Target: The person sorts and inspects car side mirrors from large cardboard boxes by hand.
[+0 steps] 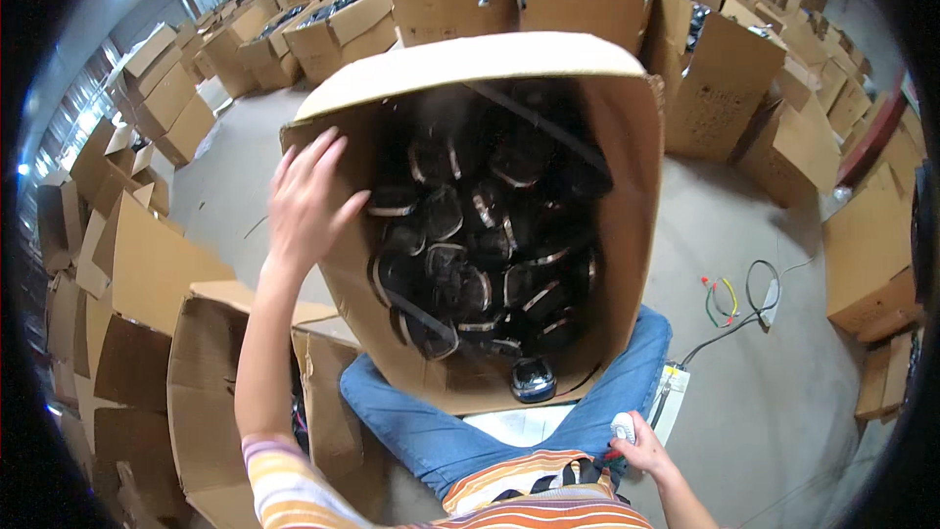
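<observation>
A large cardboard box [641, 137] stands tipped towards me, its mouth facing me between my knees. Inside lie many dark, rounded items [446, 274] with shiny pale edges; their kind is hard to make out. One dark piece with a bluish, glossy face [534, 380] sits apart at the box's near edge. My left hand [308, 191] is at the box's left rim, fingers spread and nothing held. Low on the right, beside my thigh, my right hand [643, 446] is closed around a small white object [623, 425] with something red under it; its kind does not show.
An open carton [215, 392] stands close on my left. To the right, a pale power strip [670, 404] with a black cable and loose coloured wires [723, 302] lies on the grey floor. Rows of filled cartons [450, 0] line the far side, with more cartons [867, 264] at the right.
</observation>
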Demonstrator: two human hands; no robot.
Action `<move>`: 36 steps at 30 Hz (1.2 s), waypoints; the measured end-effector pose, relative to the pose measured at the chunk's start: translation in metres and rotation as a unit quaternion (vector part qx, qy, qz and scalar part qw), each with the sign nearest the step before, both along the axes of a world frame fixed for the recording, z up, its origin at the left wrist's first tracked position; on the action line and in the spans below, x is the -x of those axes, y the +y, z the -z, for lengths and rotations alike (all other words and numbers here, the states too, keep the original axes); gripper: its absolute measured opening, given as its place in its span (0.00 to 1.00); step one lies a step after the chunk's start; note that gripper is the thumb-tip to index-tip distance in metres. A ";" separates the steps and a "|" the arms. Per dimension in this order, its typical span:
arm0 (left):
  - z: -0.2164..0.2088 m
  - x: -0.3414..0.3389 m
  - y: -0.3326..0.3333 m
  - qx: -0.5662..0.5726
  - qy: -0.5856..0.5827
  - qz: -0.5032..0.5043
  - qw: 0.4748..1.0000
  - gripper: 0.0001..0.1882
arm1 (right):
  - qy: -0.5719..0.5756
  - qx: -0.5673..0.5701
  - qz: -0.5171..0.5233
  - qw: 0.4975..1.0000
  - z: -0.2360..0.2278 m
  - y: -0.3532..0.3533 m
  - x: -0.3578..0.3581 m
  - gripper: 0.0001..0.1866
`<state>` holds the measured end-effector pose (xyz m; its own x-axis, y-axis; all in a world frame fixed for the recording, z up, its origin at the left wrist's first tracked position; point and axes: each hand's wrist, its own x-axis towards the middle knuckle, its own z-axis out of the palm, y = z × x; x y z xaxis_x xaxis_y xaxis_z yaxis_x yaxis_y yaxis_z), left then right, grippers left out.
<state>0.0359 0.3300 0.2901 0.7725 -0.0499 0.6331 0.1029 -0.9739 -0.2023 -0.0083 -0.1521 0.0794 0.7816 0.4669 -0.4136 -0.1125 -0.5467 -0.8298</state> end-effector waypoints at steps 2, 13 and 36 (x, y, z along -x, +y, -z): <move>-0.022 -0.055 -0.002 -0.038 -0.011 -0.012 0.999 0.32 | 0.000 -0.010 0.025 1.000 -0.023 0.001 0.009 0.18; 0.009 -0.090 -0.012 -0.002 0.105 -0.102 0.989 0.08 | 0.012 -0.130 0.068 0.989 -0.027 -0.021 0.005 0.15; -0.031 -0.049 -0.055 -0.042 0.090 -0.091 0.991 0.12 | -0.005 0.033 -0.056 0.998 -0.056 0.026 -0.006 0.15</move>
<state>0.0847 0.2747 0.3207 0.8737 0.0537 0.4834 0.2293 -0.9220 -0.3120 -0.0021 -0.1256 0.1351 0.7308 0.5232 -0.4384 -0.0396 -0.6087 -0.7924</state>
